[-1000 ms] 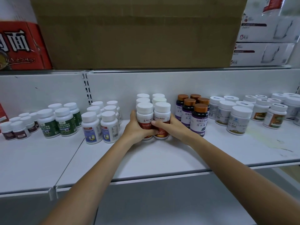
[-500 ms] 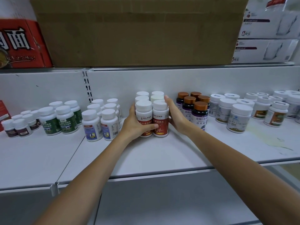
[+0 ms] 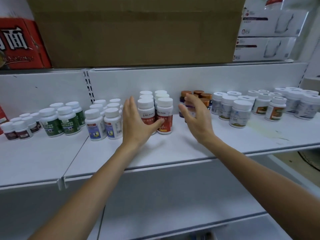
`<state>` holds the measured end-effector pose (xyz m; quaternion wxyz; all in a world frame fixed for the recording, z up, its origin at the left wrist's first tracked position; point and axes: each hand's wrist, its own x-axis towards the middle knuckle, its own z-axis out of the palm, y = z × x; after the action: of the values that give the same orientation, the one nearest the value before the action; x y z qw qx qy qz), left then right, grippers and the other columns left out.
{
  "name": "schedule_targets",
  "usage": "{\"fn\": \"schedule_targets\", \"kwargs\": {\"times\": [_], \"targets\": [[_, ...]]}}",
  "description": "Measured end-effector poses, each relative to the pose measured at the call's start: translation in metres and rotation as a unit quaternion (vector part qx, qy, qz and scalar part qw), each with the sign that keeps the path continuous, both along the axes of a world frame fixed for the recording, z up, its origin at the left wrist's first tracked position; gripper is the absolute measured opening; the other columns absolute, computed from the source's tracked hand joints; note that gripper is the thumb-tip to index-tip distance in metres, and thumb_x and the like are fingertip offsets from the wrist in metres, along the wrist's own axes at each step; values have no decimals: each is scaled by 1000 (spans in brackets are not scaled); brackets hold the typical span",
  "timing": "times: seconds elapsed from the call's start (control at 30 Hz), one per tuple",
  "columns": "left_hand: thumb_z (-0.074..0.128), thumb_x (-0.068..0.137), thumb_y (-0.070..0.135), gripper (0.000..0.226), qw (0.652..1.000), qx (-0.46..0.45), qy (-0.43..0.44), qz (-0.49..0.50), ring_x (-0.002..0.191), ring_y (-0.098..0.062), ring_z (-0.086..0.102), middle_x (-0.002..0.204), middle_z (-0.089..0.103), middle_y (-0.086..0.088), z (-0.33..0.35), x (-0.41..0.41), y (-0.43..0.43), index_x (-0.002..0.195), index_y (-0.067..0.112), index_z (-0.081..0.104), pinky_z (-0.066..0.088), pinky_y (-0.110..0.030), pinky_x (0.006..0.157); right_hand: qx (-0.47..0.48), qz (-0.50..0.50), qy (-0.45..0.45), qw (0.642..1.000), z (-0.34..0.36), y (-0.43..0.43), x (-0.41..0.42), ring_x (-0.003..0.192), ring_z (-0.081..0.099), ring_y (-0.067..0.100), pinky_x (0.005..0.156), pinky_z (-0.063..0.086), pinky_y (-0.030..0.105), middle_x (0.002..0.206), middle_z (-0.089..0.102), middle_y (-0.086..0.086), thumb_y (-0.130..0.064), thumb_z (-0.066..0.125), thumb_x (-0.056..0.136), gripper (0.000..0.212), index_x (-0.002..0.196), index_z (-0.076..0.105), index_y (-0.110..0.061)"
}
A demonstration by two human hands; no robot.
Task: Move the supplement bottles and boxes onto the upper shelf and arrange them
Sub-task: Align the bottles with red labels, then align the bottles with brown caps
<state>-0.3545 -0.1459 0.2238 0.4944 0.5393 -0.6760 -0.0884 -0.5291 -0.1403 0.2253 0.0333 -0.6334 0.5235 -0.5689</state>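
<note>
Both forearms reach up over the shelf [image 3: 173,149] edge. Left hand [image 3: 136,122]: grip released, fingers straight, palm beside the red-label bottles [image 3: 164,116], thumb across their front; contact unclear. Right hand [image 3: 197,120]: grip released, fingers loosely spread, holding nothing, blurred, in front of the copper-capped dark bottles [image 3: 206,97]. Red-label bottles stand upright mid-shelf, two columns running back to the rear panel. Blue-label bottles [image 3: 95,125] and green-label bottles [image 3: 52,123] to their left, white-capped bottles [image 3: 239,115] to the right. Shelf above: cardboard box [image 3: 138,32], red carton [image 3: 22,44], white boxes [image 3: 266,47].
</note>
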Motion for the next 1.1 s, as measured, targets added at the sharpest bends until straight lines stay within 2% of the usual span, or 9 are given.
{"fn": "schedule_targets", "kwargs": {"times": [0.17, 0.33, 0.43, 0.57, 0.67, 0.73, 0.83, 0.9, 1.1], "targets": [[74, 77, 23, 73, 990, -124, -26, -55, 134, -23, 33, 144, 38, -11, 8, -39, 23, 138, 6, 37, 25, -25, 109, -95, -62, 27, 993, 11, 11, -31, 97, 55, 22, 83, 41, 23, 111, 59, 13, -14, 53, 91, 27, 116, 55, -3], [73, 78, 21, 65, 985, -50, -44, -156, 120, -12, 41, 134, 47, -6, -7, -101, 30, 133, 7, 40, 17, 4, 87, -13, -72, 0, 997, 12, 8, -74, 111, 51, 23, 96, 43, 31, 124, 51, 14, 1, 53, 87, 41, 127, 46, -3], [79, 72, 26, 79, 989, 27, 19, -143, 122, -11, 38, 135, 43, -3, -5, -132, 15, 134, 9, 35, 17, -1, 80, 55, -59, -51, 995, 12, 2, -96, 114, 49, 18, 100, 42, 29, 128, 50, 11, 1, 52, 87, 45, 131, 44, -4], [80, 70, 29, 96, 987, 110, 56, -105, 135, -18, 30, 148, 32, -6, 0, -150, -9, 143, 9, 21, 21, -12, 88, 157, 8, -88, 984, 15, -12, -108, 120, 48, 18, 101, 40, 31, 131, 51, 6, -7, 53, 90, 50, 138, 39, -9], [81, 69, 31, 109, 983, 147, 68, -88, 140, -19, 24, 154, 22, -7, -1, -157, -22, 147, 9, 8, 25, -24, 104, 197, 62, -83, 975, 18, -24, -106, 103, 51, 12, 92, 44, 30, 115, 56, 1, -6, 54, 89, 36, 123, 46, -15], [80, 69, 29, 112, 981, 152, 85, -87, 139, -18, 25, 154, 21, -5, -3, -161, -27, 148, 10, 3, 26, -21, 101, 195, 66, -77, 975, 16, -35, -106, 99, 55, 15, 92, 47, 35, 110, 59, 2, -7, 56, 86, 28, 109, 46, -20], [76, 75, 13, 92, 979, 141, 105, -101, 118, -9, 43, 130, 43, 2, -6, -163, -33, 145, 11, 16, 29, -5, 79, 201, 82, -80, 973, 12, -50, -109, 97, 54, 16, 86, 43, 32, 109, 59, 2, -11, 59, 84, 27, 105, 45, -20], [74, 75, 9, 85, 980, 135, 104, -101, 105, -7, 48, 113, 46, 10, -7, -162, -39, 142, 14, 22, 34, -9, 74, 209, 102, -80, 969, 9, -60, -111, 96, 54, 17, 81, 41, 30, 109, 59, 2, -10, 62, 82, 35, 114, 47, -17], [75, 69, 8, 75, 982, 131, 93, -98, 94, -10, 58, 106, 60, 5, -10, -160, -57, 134, 19, 37, 39, -13, 69, 225, 126, -117, 959, 2, -82, -111, 89, 59, 15, 60, 39, 19, 103, 64, 3, -10, 63, 80, 43, 120, 48, -18]]}}
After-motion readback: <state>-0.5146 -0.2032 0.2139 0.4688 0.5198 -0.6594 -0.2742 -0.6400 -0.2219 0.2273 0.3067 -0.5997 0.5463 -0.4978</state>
